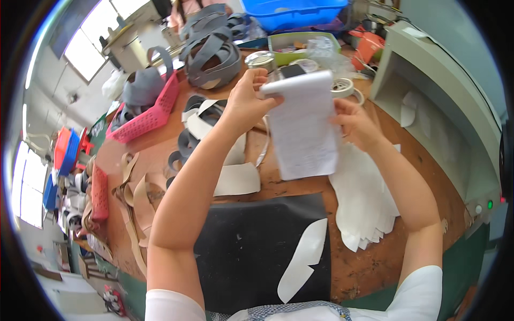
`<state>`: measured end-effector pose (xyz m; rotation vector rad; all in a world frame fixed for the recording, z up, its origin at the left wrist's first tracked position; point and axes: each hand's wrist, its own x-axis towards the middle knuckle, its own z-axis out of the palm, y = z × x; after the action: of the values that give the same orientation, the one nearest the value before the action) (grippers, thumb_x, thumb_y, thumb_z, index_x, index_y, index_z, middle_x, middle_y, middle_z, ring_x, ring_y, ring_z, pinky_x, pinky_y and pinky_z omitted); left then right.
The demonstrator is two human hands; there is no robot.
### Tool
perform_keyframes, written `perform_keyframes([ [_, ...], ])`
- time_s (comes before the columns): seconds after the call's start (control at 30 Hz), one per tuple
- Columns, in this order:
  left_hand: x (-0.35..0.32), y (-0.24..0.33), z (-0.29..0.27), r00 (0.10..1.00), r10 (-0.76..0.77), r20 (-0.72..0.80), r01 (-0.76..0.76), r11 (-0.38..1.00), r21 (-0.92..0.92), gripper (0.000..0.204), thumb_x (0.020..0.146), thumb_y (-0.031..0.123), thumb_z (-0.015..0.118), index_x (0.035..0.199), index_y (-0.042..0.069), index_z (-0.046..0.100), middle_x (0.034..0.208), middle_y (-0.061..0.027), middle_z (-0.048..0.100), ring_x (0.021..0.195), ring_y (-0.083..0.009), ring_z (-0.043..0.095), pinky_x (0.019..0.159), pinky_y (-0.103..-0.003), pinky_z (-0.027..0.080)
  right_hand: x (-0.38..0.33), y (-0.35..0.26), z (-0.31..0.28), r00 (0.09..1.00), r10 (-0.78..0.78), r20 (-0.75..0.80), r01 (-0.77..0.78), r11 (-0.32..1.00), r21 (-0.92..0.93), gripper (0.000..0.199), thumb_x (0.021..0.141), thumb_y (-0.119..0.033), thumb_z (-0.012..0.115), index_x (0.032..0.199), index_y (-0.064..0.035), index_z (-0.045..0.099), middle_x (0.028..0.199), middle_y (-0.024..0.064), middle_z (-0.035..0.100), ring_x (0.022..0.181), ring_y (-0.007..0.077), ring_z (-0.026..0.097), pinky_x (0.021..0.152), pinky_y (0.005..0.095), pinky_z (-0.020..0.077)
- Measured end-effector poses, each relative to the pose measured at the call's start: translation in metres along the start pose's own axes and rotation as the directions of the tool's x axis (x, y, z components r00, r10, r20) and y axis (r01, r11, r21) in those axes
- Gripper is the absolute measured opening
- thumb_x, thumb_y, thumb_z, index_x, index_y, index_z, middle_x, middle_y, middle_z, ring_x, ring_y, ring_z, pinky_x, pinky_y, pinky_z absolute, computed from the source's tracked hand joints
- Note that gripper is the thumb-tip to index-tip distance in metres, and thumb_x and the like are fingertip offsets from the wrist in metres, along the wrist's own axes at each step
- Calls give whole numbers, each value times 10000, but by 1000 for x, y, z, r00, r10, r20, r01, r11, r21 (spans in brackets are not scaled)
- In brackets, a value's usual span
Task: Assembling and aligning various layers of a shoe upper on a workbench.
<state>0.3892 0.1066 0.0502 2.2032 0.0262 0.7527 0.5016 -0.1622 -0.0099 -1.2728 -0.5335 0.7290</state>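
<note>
A white notepad (304, 131) with its upper pages folded over the top stands tilted above the table, faint writing on its sheet. My left hand (247, 100) grips its upper left corner, thumb in front and fingers curled behind. At the pad's right edge, my right hand (354, 122) is closed with its fingertips pinching the paper. Below lies a black rubber mat (241, 251) bearing one white sole-shaped piece (304, 262) with a notch in its side. A fanned stack of similar white pieces (358, 200) lies under my right forearm.
Grey strips (211, 61) are heaped at the back, beside a pink basket (168, 104). Tan strips (142, 198) lie at left. A metal can (261, 60), tape rolls (342, 88) and a green tray (340, 45) stand behind the pad. A grey machine (439, 96) borders the right.
</note>
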Motion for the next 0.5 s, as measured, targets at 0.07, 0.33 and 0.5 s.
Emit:
perform_keyframes([
  [0.07, -12, -2, -30, 997, 50, -50, -46, 995, 85, 415, 789, 203, 783, 1147, 37, 654, 1053, -132, 695, 983, -225, 672, 832, -393, 535, 19, -4, -1, 983, -36, -179, 74, 975, 209, 508, 851, 41, 621, 1347, -35, 540, 1189, 80, 675, 1027, 209, 687, 931, 380, 569],
  [0.33, -134, -9, -75, 917, -245, 315, 61, 866, 497, 336, 797, 230, 814, 995, 32, 627, 978, -133, 640, 952, -319, 611, 832, -413, 497, 159, -47, -133, 904, -140, -403, 202, 973, 113, 435, 832, 28, 586, 1266, 51, 583, 1158, 218, 676, 1039, 335, 675, 944, 444, 536],
  [0.5, -188, -7, -89, 951, -150, 271, -8, 864, 504, 322, 778, 172, 811, 989, 27, 615, 964, -133, 606, 986, -350, 565, 884, -420, 465, 137, -8, -18, 370, -929, -3, 24, 13, -1000, 340, 887, -12, 583, 1225, 25, 576, 1116, 175, 683, 948, 264, 681, 830, 415, 546],
])
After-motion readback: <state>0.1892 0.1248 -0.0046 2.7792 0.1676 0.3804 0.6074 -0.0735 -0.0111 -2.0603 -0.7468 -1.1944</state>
